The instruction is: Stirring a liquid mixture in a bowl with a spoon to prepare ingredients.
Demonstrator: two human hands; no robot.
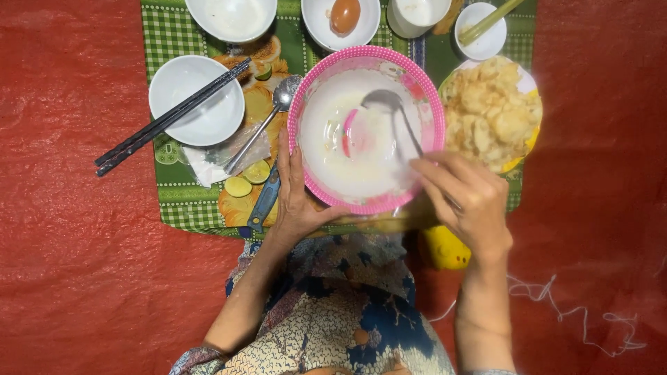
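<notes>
A pink-rimmed bowl with whitish batter stands in the middle of a green patterned mat. My left hand grips the bowl's near left rim. My right hand holds the handle of a metal spoon whose bowl rests in the batter.
On the mat: a white bowl with black chopsticks across it, a loose metal spoon, lime slices, a blue-handled peeler, a plate of pale crackers, a brown egg in a bowl. A yellow object lies by my lap.
</notes>
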